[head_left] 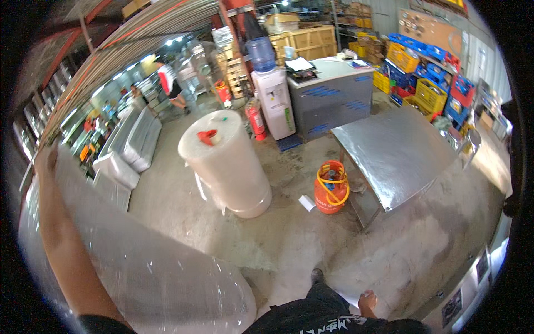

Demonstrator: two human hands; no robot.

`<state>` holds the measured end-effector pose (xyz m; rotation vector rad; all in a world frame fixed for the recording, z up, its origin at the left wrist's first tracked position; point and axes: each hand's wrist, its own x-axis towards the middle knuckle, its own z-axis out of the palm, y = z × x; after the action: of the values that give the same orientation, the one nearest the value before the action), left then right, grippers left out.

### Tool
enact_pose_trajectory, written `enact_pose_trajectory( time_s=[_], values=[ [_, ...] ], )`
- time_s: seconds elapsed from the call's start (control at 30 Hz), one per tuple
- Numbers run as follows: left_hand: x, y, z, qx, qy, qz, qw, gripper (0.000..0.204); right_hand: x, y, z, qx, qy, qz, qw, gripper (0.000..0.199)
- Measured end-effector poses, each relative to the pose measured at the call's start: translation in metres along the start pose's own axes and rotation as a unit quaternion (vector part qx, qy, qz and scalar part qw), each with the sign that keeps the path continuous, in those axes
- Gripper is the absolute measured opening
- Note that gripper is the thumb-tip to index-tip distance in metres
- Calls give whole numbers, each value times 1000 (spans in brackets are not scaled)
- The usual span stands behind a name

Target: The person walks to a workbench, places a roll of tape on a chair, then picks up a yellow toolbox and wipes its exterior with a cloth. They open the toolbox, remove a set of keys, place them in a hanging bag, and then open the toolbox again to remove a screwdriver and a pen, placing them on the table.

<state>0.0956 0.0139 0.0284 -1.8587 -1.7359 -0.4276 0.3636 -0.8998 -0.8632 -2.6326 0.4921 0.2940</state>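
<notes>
My left arm reaches along a large bundle in clear plastic wrap [167,278], which slants from the lower middle up to the left rim. Near its far upper end my left hand [48,158] is curled over the edge, its fingertips small and dim. Low by my right thigh, my right hand [367,303] hangs with its fingers bent closed; whatever may be in them is hidden. Ahead stands a thick upright roll of bubble wrap [228,167], with a red tape dispenser [208,137] lying on top.
An orange gas cylinder [330,192] with a yellow hose stands beside a metal-topped table [397,153]. Further back are a water dispenser [273,103], a fire extinguisher [255,119], a grey counter [334,103] and stacked crates [428,94]. Another person [169,83] is at the far left.
</notes>
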Motion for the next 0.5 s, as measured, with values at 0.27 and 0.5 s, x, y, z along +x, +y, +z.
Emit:
enact_pose_trajectory(
  time_s=[0.27, 0.5],
  values=[
    [-28, -8, 16, 126, 105, 141, 976, 73, 103, -75, -1, 2, -80, -59, 995, 28],
    [-107, 13, -42, 217, -61, -32, 974, 79, 122, -100, -37, -39, -82, -110, 990, 23]
  ],
)
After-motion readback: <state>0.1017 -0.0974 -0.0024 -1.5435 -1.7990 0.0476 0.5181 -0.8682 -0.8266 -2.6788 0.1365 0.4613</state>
